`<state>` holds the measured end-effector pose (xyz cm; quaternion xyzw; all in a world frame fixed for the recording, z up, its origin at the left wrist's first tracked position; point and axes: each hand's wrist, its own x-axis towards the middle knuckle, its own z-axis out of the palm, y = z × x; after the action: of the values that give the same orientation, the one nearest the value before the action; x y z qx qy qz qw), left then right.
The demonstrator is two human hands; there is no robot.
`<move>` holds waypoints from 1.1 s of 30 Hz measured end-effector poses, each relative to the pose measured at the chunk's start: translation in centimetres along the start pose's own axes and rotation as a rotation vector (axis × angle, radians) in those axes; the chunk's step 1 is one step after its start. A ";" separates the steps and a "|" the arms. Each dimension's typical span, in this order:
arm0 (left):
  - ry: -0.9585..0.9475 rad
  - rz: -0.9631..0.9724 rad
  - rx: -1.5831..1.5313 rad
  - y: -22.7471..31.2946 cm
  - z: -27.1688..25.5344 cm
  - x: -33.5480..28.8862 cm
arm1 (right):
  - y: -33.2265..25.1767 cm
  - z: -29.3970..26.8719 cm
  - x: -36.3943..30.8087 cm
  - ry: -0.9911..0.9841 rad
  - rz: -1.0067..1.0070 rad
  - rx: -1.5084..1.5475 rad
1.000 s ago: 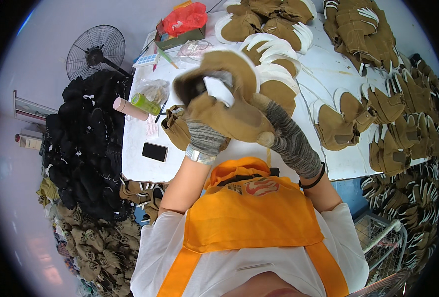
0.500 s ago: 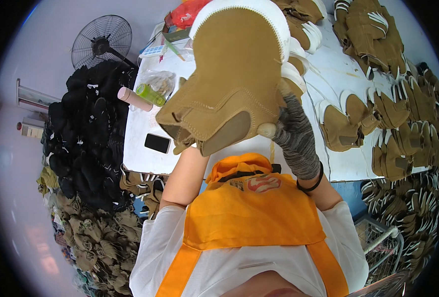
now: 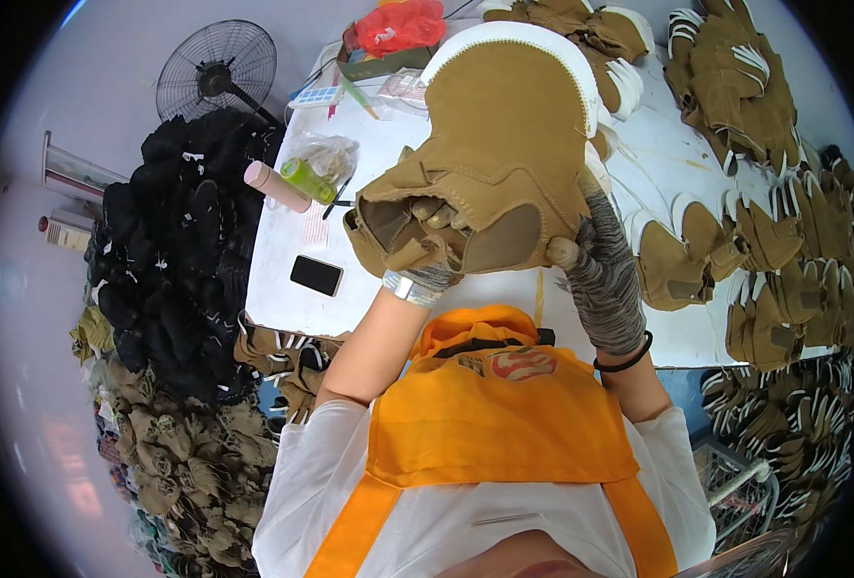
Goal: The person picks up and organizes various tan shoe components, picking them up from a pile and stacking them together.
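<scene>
A brown shoe upper (image 3: 509,116) with a white curved edge is held up in front of me, its opening facing down-left. My right hand (image 3: 600,265), in a grey knitted glove, grips its right side with the thumb on the near face. My left hand (image 3: 431,275), also gloved, is at the opening, with its bent fingers showing inside and the material held there. Part of this hand is covered by the upper.
On the white table (image 3: 292,303) are a phone (image 3: 316,275), a pink bottle (image 3: 277,187), a green bottle (image 3: 307,180) and a box with a red bag (image 3: 398,27). More brown uppers (image 3: 672,260) lie right. A black pile (image 3: 181,260) and a fan (image 3: 217,77) stand left.
The upper has shifted right and slightly down in view, and its opening has spread. My left hand's fingers, hidden before, now show in the opening. My right hand keeps its grip.
</scene>
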<state>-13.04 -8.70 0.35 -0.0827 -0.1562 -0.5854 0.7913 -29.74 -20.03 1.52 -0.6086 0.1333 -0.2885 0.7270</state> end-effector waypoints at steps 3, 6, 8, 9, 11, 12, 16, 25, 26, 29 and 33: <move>-0.007 0.006 0.004 0.0 0.1 0.0 | 0.0 0.6 0.1 -0.018 -0.032 0.100; 0.032 0.046 0.098 0.3 0.9 -0.2 | 0.5 -0.4 0.2 -0.033 0.119 -0.012; 0.120 0.124 0.267 1.2 1.8 -0.5 | 1.3 -0.3 0.5 -0.031 0.119 0.074; 0.207 0.191 0.379 1.9 1.5 -0.6 | 2.0 -0.2 0.8 -0.036 0.101 0.153; 0.397 0.314 0.607 3.4 1.0 -0.8 | 4.3 -1.5 3.2 -0.291 -0.373 -0.639; 0.361 0.353 0.686 3.7 0.9 -1.1 | 4.5 -1.4 4.0 -0.351 -0.454 -0.813; 0.438 0.474 0.848 4.9 2.0 -2.1 | 4.7 1.3 6.0 -0.418 -0.141 -0.303; 0.601 0.449 0.606 12.1 -0.5 -8.2 | 9.0 7.8 13.3 -0.449 0.725 0.711; 0.623 0.364 0.922 12.7 -1.3 -9.3 | 10.3 8.4 13.6 -0.336 0.686 0.478; 0.679 0.234 1.069 13.8 -4.9 -12.3 | 18.4 6.6 14.9 -0.623 0.420 0.075; 0.837 0.394 0.189 14.5 -6.4 -13.8 | 18.8 9.7 15.0 -0.533 0.548 -0.305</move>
<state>-1.94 6.11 -9.62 0.2050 0.1422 -0.3902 0.8863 -7.65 -19.18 -12.05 -0.7047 0.1388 0.1064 0.6876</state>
